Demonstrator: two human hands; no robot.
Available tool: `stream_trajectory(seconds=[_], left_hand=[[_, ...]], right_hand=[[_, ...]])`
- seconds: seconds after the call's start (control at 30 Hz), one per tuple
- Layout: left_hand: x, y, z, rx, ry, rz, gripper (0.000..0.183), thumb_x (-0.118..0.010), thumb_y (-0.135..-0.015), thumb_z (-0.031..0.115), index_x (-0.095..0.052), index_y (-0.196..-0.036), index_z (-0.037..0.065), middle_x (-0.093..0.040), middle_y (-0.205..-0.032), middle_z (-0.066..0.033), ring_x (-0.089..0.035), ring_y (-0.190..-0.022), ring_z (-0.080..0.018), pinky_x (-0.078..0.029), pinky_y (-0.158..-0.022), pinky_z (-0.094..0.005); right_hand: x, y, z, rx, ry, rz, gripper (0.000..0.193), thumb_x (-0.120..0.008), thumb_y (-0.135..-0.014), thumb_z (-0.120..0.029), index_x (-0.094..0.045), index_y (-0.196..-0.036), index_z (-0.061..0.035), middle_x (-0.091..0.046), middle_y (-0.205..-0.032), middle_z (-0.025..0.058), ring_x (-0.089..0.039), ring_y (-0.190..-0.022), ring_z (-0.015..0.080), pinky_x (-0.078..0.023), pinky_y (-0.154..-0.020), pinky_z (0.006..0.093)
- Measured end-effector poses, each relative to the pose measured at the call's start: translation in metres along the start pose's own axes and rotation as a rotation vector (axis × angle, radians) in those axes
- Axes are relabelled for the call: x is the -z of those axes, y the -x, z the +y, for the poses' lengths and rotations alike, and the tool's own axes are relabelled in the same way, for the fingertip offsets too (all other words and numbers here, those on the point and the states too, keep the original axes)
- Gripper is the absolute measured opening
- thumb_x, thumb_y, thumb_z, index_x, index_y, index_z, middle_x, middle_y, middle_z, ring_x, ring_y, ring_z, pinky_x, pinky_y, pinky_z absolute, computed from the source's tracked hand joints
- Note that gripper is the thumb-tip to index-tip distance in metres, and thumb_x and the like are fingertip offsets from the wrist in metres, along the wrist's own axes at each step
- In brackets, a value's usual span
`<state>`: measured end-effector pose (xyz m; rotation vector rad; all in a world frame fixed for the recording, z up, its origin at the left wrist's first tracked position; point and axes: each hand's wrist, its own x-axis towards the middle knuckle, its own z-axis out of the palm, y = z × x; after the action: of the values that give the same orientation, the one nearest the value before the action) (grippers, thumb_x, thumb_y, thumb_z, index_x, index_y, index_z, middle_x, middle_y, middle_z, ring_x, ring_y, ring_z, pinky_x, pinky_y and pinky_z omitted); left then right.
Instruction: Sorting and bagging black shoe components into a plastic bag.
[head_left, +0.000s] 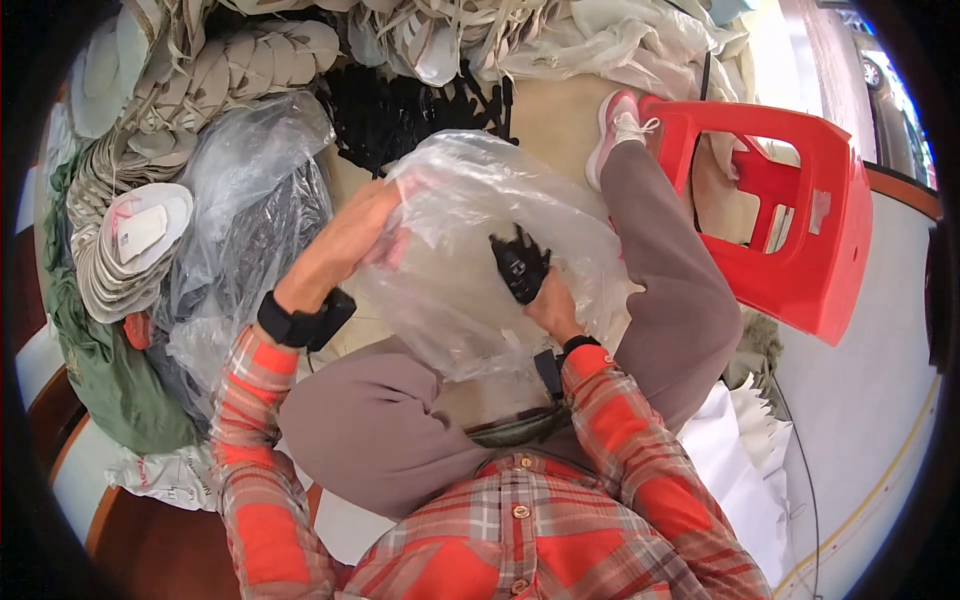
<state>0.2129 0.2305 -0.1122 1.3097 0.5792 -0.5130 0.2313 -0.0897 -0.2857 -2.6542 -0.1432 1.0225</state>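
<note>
A clear plastic bag [450, 320] spreads open between my legs, its film crumpled and see-through. My left hand [365, 225] grips the bag's upper left edge, with its fingertips partly covered by the film. In my right hand [553, 305] is a small bundle of black pieces [520, 264] with finger-like strips sticking out at the top. The bundle shows against the bag's right half; whether it is inside the bag or in front of it, I cannot tell. Beyond the bag, a heap of similar black pieces [385, 115] lies on the floor.
A red plastic stool [840, 230] lies on its side at the right, beside my pink-and-white shoe [612, 135]. Left stands another clear bag [250, 160] with dark contents. Rows of stacked pale, sole-shaped pieces [240, 70] fill the far left; green cloth [125, 380] lies nearer.
</note>
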Motion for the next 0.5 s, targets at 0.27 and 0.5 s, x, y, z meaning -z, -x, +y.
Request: stream_trajectory(seconds=[0.27, 0.5], left_hand=[[0.024, 0.001, -0.019, -0.12, -0.161, -0.138, 0.056, -0.069, -0.069, 0.015, -0.044, -0.118, 0.002, -0.05, -0.084, 0.0016, -0.046, -0.073, -0.0052, -0.039, -0.059, -0.0202], [0.033, 0.035, -0.019, -0.208, -0.234, 0.081, 0.074, -0.06, -0.067, 0.002, -0.028, -0.134, 0.002, -0.047, -0.095, -0.0044, -0.049, -0.075, -0.0098, -0.049, -0.057, -0.0242]], right_hand=[[-0.029, -0.009, -0.027, 0.642, 0.39, -0.192, 0.054, -0.05, -0.07, -0.001, -0.034, -0.12, 0.009, -0.057, -0.077, 0.024, -0.058, -0.071, 0.0389, -0.047, -0.062, 0.0449], [-0.064, -0.061, -0.057, 0.745, 0.266, -0.379, 0.029, -0.052, -0.073, -0.003, -0.052, -0.102, -0.0027, -0.056, -0.092, 0.0175, -0.054, -0.089, 0.0348, -0.044, -0.077, 0.0417]])
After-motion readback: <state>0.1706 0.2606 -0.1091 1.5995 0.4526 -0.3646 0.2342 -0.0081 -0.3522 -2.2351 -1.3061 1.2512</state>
